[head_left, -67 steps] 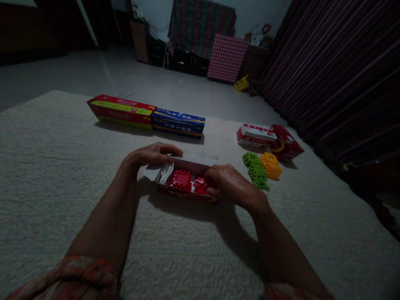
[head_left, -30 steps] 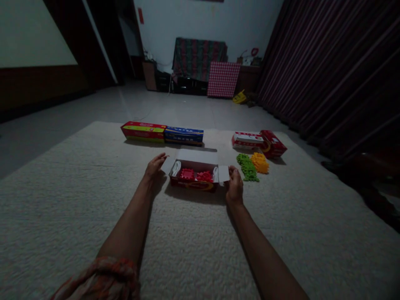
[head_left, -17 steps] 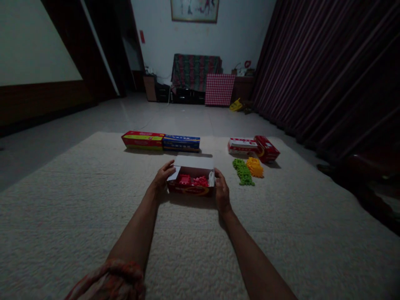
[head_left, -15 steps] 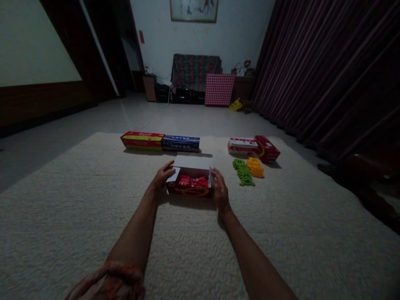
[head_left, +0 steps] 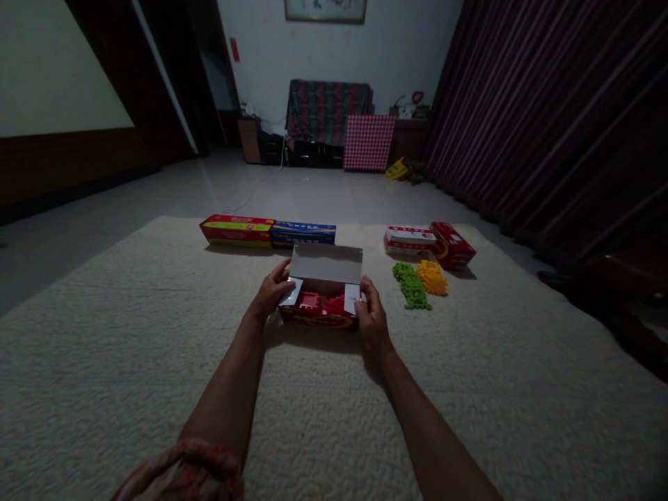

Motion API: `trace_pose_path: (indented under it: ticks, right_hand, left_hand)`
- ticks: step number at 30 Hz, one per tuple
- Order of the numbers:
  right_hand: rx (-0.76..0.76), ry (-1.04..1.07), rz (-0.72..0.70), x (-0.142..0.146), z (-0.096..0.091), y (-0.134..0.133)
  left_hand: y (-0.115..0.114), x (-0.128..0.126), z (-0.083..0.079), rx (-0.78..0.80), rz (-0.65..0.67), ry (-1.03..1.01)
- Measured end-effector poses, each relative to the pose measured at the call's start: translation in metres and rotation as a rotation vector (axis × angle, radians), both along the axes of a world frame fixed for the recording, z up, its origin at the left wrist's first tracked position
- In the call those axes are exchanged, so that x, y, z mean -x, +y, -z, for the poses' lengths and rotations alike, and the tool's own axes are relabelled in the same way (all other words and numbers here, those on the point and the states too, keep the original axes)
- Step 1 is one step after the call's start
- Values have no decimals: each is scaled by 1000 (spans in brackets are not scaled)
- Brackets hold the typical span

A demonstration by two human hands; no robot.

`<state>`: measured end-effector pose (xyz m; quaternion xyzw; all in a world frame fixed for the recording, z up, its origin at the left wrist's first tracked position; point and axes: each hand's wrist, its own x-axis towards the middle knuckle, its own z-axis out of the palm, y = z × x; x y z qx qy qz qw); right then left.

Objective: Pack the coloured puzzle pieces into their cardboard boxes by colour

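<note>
Mid-frame on the rug, our left hand and right hand, fingers pressed together, held the box by its end flaps, which half hid the red pieces. A green pile, a yellow pile and a blue carton lay beyond. The box's long axis ran left-right, lid raised at the far edge.

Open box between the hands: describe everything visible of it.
The open box is a long red carton, seemingly cardboard, flat on the rug. Its pale lid stands raised at the back; white end flaps fold inward. Red plastic pieces lie inside. The left hand touches its left flap, the right hand its right.
</note>
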<state>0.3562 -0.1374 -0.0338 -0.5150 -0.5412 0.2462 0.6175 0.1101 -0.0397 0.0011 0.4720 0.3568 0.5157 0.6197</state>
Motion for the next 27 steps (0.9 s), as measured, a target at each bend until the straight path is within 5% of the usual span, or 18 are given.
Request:
trace_pose_path:
  ticks: [13,19,27]
  right_hand:
    - [76,46,-104,-2,-11,-5]
    - [-48,-71,-168,-6,-10,-11]
    - [-146,-236,-34,0,-20,-9]
  left_hand:
    - [-7,-4,0,-12,-113,-25]
    - [-8,-7,-4,17,-112,-66]
    - [-7,3,-2,10,-18,-58]
